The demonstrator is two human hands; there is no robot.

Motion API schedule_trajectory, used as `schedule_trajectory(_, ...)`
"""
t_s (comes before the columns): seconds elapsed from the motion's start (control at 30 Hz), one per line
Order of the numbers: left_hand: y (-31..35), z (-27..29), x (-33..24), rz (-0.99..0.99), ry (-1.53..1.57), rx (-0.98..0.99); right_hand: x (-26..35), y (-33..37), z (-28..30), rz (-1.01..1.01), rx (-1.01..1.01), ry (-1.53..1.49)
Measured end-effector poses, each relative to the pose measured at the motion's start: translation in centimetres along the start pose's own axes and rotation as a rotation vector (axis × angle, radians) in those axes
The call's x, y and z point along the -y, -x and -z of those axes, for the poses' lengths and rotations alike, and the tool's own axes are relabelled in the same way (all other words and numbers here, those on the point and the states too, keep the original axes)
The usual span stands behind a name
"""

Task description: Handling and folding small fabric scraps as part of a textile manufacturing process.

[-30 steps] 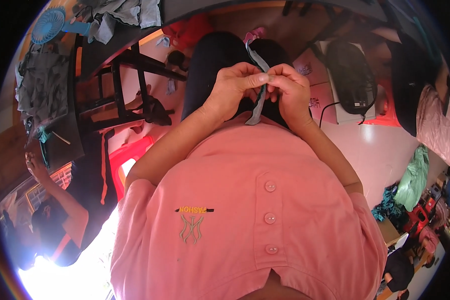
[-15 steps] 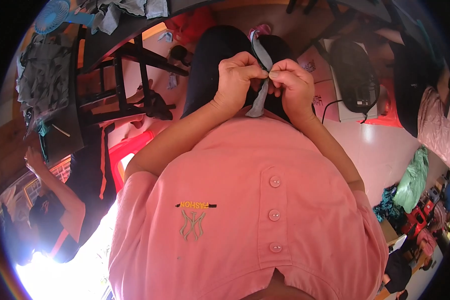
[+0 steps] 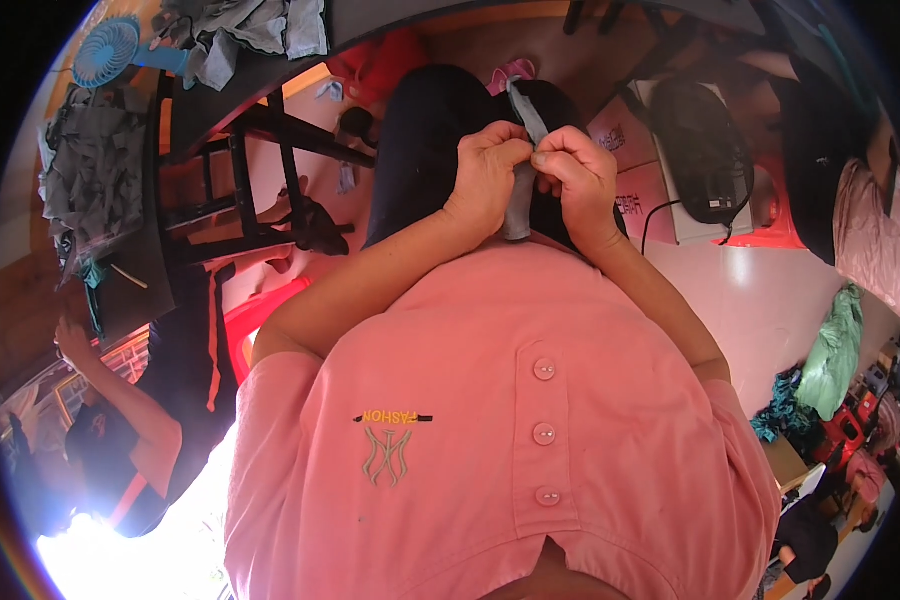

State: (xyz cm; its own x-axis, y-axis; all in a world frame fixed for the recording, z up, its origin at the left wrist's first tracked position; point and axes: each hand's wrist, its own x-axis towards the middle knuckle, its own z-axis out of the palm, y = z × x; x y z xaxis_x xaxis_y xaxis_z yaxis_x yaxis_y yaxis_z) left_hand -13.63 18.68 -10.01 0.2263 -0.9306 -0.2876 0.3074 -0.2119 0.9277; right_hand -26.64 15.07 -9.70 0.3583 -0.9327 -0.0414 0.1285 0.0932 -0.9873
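A narrow strip of grey cloth (image 3: 518, 205) runs lengthwise above my lap, with one end near my shirt and the other toward my knees. My left hand (image 3: 489, 172) pinches it at the middle from the left side. Close against it, my right hand (image 3: 576, 178) grips the same strip between thumb and fingers. The fingertips of both hands nearly meet on the cloth. Whether anything small sits between them is hidden.
Ahead stands a dark table (image 3: 345, 35) with a heap of grey cloth pieces (image 3: 245, 40) and a blue fan (image 3: 107, 52). Dark stools (image 3: 260, 160) are at the left. On the right, a black bag (image 3: 708, 150) rests by cardboard boxes (image 3: 648, 190). A co-worker's arm (image 3: 120, 375) shows at far left.
Both hands have moved slightly down and closer together. The grey strip now hangs straighter and its near part lies flatter, where before it was twisted.
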Motion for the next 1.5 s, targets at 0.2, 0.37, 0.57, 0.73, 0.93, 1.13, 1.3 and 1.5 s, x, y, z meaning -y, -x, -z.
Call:
schedule_trajectory(0.2, -0.1, 0.6, 0.2, -0.198, -0.237, 0.012, -0.8, -0.1, 0.2, 0.012, 0.057, 0.014)
schedule_trajectory(0.37, -1.1, 1.6, 1.2, -0.33, -0.253, 0.01, -1.1, 0.1, -0.1, -0.07, 0.142, 0.008)
schedule_trajectory(0.57, -0.6, 2.1, 0.3, 0.031, 0.019, -0.072, -1.0, -0.1, -0.6, -0.207, 0.126, 0.109)
schedule_trajectory(0.73, -0.5, 2.5, 1.3, -0.206, -0.315, -0.038, -1.4, -0.4, -1.1, -0.192, 0.205, 0.123)
schedule_trajectory(0.93, -0.1, 0.9, 0.1, -0.029, 0.063, -0.032, -2.0, -0.3, -0.5, -0.177, 0.183, 0.074)
schedule_trajectory(1.13, 0.1, 2.5, 1.1, -0.602, -0.542, 0.104, -0.2, 0.7, 0.8, -0.088, 0.268, 0.067)
schedule_trajectory(1.3, -1.1, 2.4, 1.9, -0.942, -0.915, 0.045, -0.8, 0.8, 0.8, -0.169, 0.175, -0.035)
schedule_trajectory(1.5, -2.2, 1.9, 2.5, -0.781, -0.699, 0.148, -2.3, 0.2, 0.7, -0.189, 0.244, -0.04)
